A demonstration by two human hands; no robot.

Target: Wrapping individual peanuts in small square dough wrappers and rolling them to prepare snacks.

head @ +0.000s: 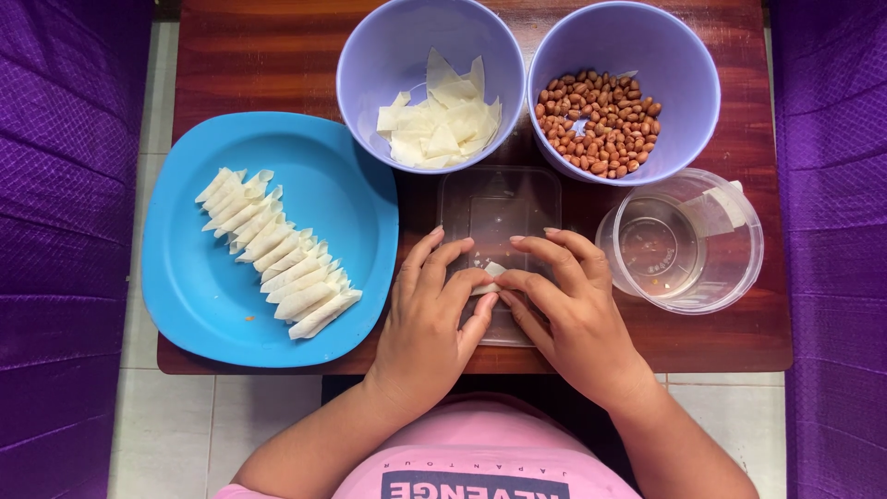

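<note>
both the left hand [430, 319] and the right hand [568, 310] pinch a small pale wrapper piece [490, 277] over the clear plastic lid [499, 217], fingertips pressed together and hiding most of it. left of the lid a blue plate [185, 305] holds a row of rolled wrappers [273, 251]. beyond the lid stand a bowl of cut wrappers [370, 65] and a bowl of peanuts [688, 55], and right of it a clear water tub [739, 268]; what the wrapper encloses cannot be made out.

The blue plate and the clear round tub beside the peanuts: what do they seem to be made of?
The blue plate looks like plastic: even flat colour, soft sheen, thin moulded rim. The clear round tub is probably thin plastic too: see-through wall, glossy, holding some clear liquid. Glass cannot be ruled out entirely.
</note>
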